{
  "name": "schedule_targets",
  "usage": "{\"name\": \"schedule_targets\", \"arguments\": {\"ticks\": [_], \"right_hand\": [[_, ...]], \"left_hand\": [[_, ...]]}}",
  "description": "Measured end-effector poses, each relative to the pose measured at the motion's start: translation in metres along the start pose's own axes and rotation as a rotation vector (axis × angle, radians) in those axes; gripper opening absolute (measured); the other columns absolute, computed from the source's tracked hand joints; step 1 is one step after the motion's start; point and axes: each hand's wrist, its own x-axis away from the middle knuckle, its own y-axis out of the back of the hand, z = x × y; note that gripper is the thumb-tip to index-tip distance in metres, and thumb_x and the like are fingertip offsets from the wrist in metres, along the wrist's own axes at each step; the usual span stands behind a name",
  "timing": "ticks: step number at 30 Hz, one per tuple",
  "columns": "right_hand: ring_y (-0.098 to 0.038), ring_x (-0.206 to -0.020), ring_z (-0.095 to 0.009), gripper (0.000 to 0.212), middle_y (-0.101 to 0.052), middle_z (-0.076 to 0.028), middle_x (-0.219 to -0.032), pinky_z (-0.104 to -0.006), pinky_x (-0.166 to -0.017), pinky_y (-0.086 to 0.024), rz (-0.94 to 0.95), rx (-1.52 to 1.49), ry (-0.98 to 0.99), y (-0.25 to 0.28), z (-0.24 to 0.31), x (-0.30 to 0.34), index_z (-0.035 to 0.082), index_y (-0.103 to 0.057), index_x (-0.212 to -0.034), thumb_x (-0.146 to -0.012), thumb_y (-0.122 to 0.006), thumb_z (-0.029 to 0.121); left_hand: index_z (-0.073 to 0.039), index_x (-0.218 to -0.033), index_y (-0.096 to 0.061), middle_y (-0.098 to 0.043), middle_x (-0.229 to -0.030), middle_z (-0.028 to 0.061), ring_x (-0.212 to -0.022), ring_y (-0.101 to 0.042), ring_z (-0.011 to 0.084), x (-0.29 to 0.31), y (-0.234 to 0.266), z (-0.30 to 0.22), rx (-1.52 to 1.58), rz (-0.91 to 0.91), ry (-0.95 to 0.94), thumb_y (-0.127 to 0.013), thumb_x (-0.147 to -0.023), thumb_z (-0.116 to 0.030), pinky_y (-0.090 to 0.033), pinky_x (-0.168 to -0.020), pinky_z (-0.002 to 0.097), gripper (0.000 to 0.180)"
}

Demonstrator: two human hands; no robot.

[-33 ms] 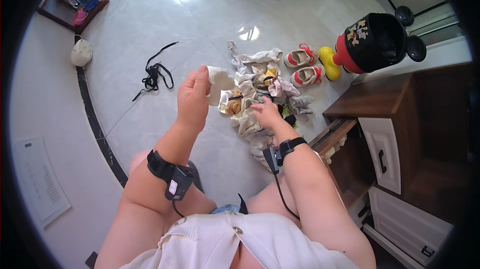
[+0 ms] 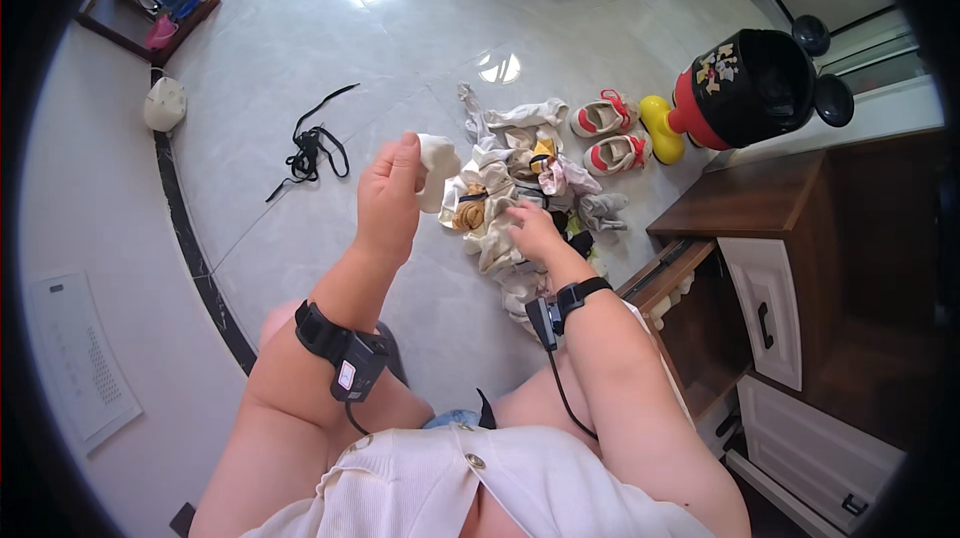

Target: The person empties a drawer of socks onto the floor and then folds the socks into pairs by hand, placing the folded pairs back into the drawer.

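My left hand [image 2: 388, 188] is closed on a white sock [image 2: 436, 170], thumb on top, held up above the floor left of a heap of socks [image 2: 497, 178]. The heap is mostly white and cream, with some yellow, pink, grey and black pieces. Over the heap's near right part is my right hand [image 2: 535, 234], fingers apart and nothing visible in them. Whether its fingertips touch the cloth I cannot tell. A grey sock [image 2: 603, 210] lies at the heap's right edge.
Beyond the heap stand red-and-beige shoes [image 2: 617, 153] beside a black-and-red bin [image 2: 740, 88] with yellow feet. A tangled black cord [image 2: 308, 153] lies on the left. Close on my right is a brown cabinet [image 2: 740, 193] with an open drawer [image 2: 690, 278].
The fingers of my right hand have shifted slightly over the heap. My left hand keeps hold of the white sock, nearly still.
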Motion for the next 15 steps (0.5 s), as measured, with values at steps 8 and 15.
{"name": "schedule_targets", "arguments": {"ticks": [8, 15], "right_hand": [[-0.061, -0.085, -0.012, 0.024, -0.065, -0.006, -0.097, -0.0257, -0.077, -0.049, 0.169, -1.224, -0.284, 0.145, 0.084, -0.011, 0.0, -0.061, -0.107, -0.083, -0.059, 0.004], [-0.059, -0.102, -0.019, 0.034, -0.06, -0.011, -0.111, -0.0325, -0.091, -0.048, 0.212, -1.943, -0.064, 0.19, 0.108, 0.011, -0.001, -0.052, -0.119, -0.085, -0.047, -0.003]], "left_hand": [[-0.005, -0.102, -0.055, -0.054, -0.083, 0.0016, -0.076, -0.051, 0.0075, 0.002, 0.0, 0.009, -0.462, -0.009, -0.011, -0.064, -0.085, -0.022, -0.044, -0.062, 0.0256, 0.026], [-0.007, -0.118, -0.052, -0.059, -0.104, 0.0052, -0.083, -0.057, 0.0117, 0.018, -0.028, 0.01, -0.119, 0.507, 0.211, -0.069, -0.082, -0.019, -0.047, -0.078, 0.0288, 0.042]]}}
